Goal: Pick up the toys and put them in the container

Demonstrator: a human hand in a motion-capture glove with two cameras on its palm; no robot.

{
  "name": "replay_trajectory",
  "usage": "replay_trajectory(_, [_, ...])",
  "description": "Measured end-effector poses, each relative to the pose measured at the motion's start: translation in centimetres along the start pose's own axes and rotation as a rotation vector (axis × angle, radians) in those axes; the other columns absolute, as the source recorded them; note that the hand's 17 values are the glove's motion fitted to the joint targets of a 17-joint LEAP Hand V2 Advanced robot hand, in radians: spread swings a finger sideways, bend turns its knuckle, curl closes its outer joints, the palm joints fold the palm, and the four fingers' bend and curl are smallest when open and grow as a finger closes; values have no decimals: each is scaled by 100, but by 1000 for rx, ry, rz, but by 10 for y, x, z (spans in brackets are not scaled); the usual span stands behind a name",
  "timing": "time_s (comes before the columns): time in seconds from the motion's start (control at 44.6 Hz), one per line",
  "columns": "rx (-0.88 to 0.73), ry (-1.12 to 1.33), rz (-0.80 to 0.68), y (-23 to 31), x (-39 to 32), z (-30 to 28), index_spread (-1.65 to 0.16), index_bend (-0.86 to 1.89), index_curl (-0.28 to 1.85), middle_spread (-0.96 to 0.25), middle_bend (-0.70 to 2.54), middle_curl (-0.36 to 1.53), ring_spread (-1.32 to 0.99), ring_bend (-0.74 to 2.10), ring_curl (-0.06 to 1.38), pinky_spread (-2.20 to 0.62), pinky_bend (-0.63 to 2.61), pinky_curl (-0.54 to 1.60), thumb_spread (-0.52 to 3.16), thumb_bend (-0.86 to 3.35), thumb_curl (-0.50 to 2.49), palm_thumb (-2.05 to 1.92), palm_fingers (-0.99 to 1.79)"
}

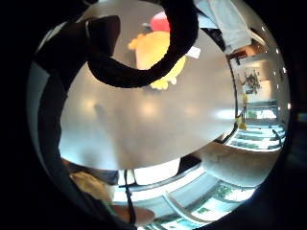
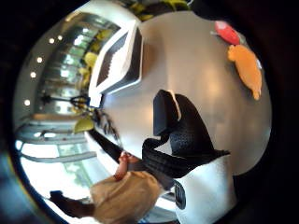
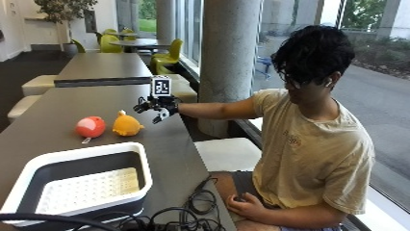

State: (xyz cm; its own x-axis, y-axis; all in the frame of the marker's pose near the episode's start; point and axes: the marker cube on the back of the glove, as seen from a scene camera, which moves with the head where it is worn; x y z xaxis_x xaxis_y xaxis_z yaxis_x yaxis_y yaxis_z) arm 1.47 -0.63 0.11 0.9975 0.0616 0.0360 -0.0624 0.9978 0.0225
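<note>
We see the black-gloved right hand (image 3: pixel 156 109) hovering fingers spread, holding nothing, near the plump orange plush toy (image 3: pixel 127 125) beside the round red one (image 3: pixel 90 127) on the grey surface (image 3: pixel 57 106) (both probably soft, light), so we'd grip around its body.

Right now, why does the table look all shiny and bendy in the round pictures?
In both palm views the very wide lens curves the table and windows; pale glare patches sit on its dark top. In the outside view the table edges run straight, and the orange toy and red toy look soft, slightly blurred.
</note>
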Motion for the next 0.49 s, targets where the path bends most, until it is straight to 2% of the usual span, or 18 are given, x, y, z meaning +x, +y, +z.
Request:
replay_trajectory(0.09, [3,-82,103,-13,1,0,-18,9,3,0,12,2,-3,28,6,0,75,20,69,8,3,10,17])
replay_trajectory(0.202, [-14,-163,73,-44,2,0,-23,14,8,0,11,4,-3,28,9,0,91,28,97,10,7,13,2])
replay_trajectory(0.336, [-41,-7,71,-97,52,-7,-26,11,10,0,13,7,-3,32,12,0,102,32,117,12,12,16,-7])
replay_trajectory(0.426, [-53,165,195,-135,88,-15,-27,5,9,0,13,9,-3,37,14,0,109,34,125,13,14,17,-16])
replay_trajectory(0.493, [-69,187,241,-171,106,-9,-27,4,8,0,13,10,-3,39,16,0,113,35,129,13,16,19,-19])
